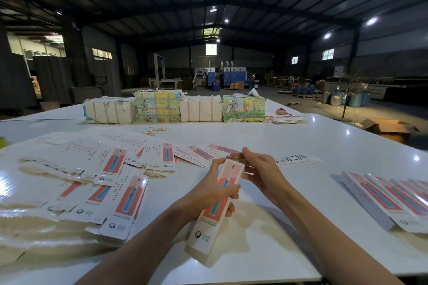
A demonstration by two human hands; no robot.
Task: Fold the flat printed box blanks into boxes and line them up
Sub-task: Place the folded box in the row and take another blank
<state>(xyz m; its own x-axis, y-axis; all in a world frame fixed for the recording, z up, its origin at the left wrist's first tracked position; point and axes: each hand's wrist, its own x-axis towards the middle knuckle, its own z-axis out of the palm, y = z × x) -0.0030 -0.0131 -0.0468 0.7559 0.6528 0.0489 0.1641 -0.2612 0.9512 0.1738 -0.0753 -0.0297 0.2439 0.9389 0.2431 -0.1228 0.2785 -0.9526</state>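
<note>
A long narrow box (215,222), white with a red and blue toothbrush print, is held above the white table (289,146), tilted with its far end up. My left hand (215,190) grips its middle, fingers wrapped round it. My right hand (259,171) pinches the flap at its far end. Piles of flat printed blanks (76,183) spread over the table's left side. Several folded boxes (393,201) lie side by side at the right edge.
Four wrapped bundles (176,109) stand in a row at the table's far side, with rubber bands (154,131) in front of them. A single blank (297,159) lies just beyond my right hand. An open carton (389,128) sits on the floor at right.
</note>
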